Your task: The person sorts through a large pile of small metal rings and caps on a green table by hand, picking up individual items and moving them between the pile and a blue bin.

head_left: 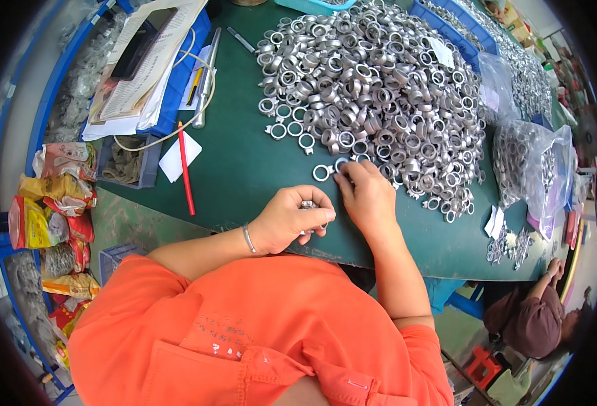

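My left hand (pixel 289 218) is curled closed around a few small silver metal rings (pixel 308 205), mostly hidden by the fingers and thumb. To its right, at the near edge of a large heap of metal rings with small lugs (pixel 379 88), my right hand (pixel 369 197) has its fingertips drawn together on a metal ring (pixel 340 164). A loose ring (pixel 321 173) lies flat just left of those fingertips. More single rings (pixel 306 141) lie along the heap's left edge.
A green table (pixel 237 135) bears it all. Left are a red pencil (pixel 186 169), white paper, a pen, a cable, and a dark phone (pixel 144 44) on papers. Bagged rings (pixel 515 162) and a blue bin (pixel 455 27) stand right. A co-worker (pixel 532 318) sits at the far right.
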`<state>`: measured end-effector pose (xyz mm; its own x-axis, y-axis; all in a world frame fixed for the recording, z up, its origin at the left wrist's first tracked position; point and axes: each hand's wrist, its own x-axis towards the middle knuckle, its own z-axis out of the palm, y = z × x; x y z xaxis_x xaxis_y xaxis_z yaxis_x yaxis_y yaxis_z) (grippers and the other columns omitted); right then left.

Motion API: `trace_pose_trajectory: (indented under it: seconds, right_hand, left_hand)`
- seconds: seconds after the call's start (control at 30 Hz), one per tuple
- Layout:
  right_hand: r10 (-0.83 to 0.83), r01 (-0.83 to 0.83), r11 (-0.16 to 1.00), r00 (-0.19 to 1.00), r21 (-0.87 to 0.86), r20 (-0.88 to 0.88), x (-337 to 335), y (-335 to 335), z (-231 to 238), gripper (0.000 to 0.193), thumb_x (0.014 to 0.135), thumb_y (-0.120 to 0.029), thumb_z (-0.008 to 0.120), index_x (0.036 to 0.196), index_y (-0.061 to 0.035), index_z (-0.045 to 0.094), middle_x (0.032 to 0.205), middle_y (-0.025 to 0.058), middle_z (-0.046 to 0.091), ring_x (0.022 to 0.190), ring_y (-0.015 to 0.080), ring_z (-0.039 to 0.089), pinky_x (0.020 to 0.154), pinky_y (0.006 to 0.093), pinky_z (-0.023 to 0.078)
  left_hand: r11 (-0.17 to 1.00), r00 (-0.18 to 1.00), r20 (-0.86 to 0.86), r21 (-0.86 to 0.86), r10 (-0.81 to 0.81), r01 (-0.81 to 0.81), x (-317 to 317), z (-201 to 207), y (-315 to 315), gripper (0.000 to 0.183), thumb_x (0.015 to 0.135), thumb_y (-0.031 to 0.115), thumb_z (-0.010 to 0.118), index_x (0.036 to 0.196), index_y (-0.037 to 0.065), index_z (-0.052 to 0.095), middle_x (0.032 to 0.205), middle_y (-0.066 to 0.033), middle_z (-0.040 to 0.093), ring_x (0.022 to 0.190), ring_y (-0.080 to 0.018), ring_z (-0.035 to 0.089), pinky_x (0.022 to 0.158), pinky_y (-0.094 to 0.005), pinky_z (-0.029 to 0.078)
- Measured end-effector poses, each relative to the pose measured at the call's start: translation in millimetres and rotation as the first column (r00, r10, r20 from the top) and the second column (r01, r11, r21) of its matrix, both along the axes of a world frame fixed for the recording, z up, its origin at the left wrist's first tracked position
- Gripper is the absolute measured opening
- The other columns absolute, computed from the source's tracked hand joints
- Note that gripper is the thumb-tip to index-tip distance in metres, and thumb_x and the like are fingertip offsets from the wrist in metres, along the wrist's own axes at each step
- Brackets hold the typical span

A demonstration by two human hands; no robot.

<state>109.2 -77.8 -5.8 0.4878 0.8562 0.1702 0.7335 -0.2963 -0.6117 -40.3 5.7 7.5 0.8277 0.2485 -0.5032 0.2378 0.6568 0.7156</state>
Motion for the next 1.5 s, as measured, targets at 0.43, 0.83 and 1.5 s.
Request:
trace_pose_trajectory:
  seconds: [0.43,0.83,1.5]
  right_hand:
    - [0.229,-0.247,0.861,0.969,0.445,0.094,-10.5,-41.4,2.2,0.026,0.058,0.005,0.069,0.080,-0.0060,0.063,0.089,0.0051,0.064,0.057,0.0187,0.053,0.050,0.0272,0.044]
    - [0.228,-0.190,0.866,0.973,0.462,-0.026,-12.7,-48.7,5.4,0.020,0.065,0.006,0.064,0.082,-0.0039,0.061,0.088,0.0069,0.064,0.053,0.0134,0.048,0.048,0.0224,0.041]
    - [0.240,0.212,0.912,0.423,0.353,-0.874,16.7,-45.6,1.1,0.009,0.084,-0.004,0.056,0.092,-0.0008,0.058,0.078,0.0079,0.054,0.066,0.0187,0.057,0.049,0.0234,0.044]
  left_hand:
    - [0.798,0.972,0.196,0.603,-0.130,-0.015,6.0,-1.0,8.5,0.011,0.072,0.006,0.068,0.083,0.004,0.068,0.083,-0.0034,0.062,0.078,-0.0119,0.057,0.072,-0.0248,0.045]
    - [0.714,0.948,0.248,0.699,-0.198,-0.034,6.5,-1.3,5.3,0.012,0.070,-0.003,0.067,0.081,0.002,0.065,0.083,-0.0043,0.061,0.078,-0.0133,0.058,0.070,-0.0248,0.046]
    - [1.000,0.999,0.031,0.004,-0.026,0.026,1.3,-0.2,7.1,0.009,0.081,0.006,0.062,0.086,0.003,0.054,0.082,-0.0076,0.058,0.062,-0.0104,0.056,0.042,-0.0181,0.039]
